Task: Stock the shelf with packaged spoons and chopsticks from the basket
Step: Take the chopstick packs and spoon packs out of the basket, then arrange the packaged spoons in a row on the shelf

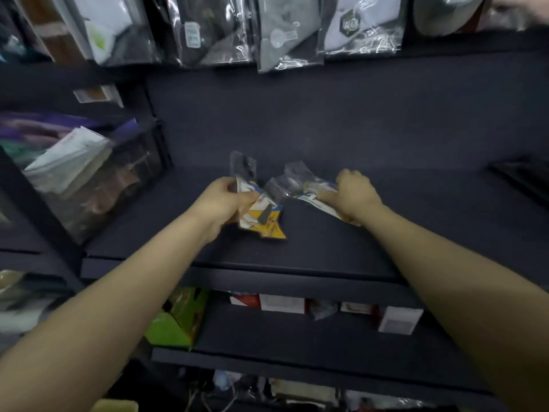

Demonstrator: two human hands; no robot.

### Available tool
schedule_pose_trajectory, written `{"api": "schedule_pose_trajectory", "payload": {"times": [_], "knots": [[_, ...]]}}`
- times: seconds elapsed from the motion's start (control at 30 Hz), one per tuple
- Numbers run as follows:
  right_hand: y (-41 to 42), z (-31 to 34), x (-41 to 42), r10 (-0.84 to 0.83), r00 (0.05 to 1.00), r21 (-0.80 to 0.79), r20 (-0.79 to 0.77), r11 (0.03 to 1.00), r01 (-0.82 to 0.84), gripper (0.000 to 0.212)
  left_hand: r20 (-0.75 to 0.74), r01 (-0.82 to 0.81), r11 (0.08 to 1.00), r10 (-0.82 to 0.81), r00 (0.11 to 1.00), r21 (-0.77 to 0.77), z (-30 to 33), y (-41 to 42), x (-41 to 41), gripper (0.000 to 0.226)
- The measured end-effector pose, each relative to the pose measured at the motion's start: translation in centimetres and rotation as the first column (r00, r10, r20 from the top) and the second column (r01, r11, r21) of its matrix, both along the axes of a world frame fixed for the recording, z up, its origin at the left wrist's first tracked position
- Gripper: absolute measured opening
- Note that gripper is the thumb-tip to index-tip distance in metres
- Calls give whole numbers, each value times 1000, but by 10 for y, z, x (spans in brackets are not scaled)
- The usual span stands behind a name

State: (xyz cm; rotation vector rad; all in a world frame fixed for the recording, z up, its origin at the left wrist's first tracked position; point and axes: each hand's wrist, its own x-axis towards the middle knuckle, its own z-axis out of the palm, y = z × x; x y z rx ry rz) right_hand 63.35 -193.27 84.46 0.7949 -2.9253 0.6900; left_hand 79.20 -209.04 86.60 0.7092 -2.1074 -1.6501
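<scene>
Here, left hand (221,200) grips yellow-carded clear plastic cutlery packs (261,215); right hand (355,193) grips another clear pack (300,185), over dark shelf (326,138).

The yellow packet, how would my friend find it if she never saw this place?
Look at the wide dark shelf. Two hands hold packets there. The left hand grips the yellow packet, which has a bright yellow bottom; the other packet looks mostly clear and white.

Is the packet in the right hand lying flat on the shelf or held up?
Cannot tell: the right hand grips the packet low over the shelf.
</scene>
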Motion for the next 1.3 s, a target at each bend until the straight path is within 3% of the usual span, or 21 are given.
{"api": "schedule_pose_trajectory", "payload": {"times": [0.1, 0.17, 0.33, 0.43, 0.5, 0.63, 0.7, 0.9, 1.07, 1.17, 1.23, 1.3], "knots": [[7, -2, 9, 19, 999, -24, -36, 999, -20, 39, -124, 58, 989, -42, 991, 135, -7, 3, -12, 30], [17, -1, 20, 55, 997, -47, -58, 997, -58, 36, -109, 127, 983, -113, 988, 134, -13, 14, -19, 22], [43, 9, 53, 192, 972, 7, -137, 981, -192, 36, 183, 206, 941, -161, 970, -267, -18, 40, -11, 10], [52, 10, 84, 264, 946, -3, -187, 963, -269, 37, 256, 222, 891, -125, 959, -397, -20, 49, 10, 48], [58, 6, 110, 330, 922, -23, -204, 940, -342, 39, 143, 143, 855, -81, 986, -499, -23, 53, 37, 52], [62, -17, 170, 495, 844, -66, -205, 854, -516, 48, -157, -76, 755, -36, 987, -651, -52, 58, 118, 39], [58, -37, 197, 569, 803, -77, -176, 806, -587, 47, -198, -117, 714, -32, 980, -691, -78, 58, 164, 35], [18, -118, 271, 738, 666, 19, 112, 668, -744, 36, 63, -50, 730, 127, 990, -681, -162, 28, 294, 25], [-40, -171, 324, 761, 555, 59, 335, 571, -819, 32, 237, -176, 803, 366, 900, -570, -219, -30, 376, 27], [-88, -203, 358, 706, 534, 61, 465, 576, -815, 24, 394, -144, 835, 394, 830, -531, -255, -76, 418, 30], [-126, -227, 377, 659, 515, 84, 548, 570, -817, 34, 506, -61, 867, 344, 791, -495, -280, -113, 446, 33], [-165, -251, 398, 603, 546, 82, 582, 624, -777, 45, 583, 61, 882, 255, 771, -467, -305, -154, 470, 44]]}}
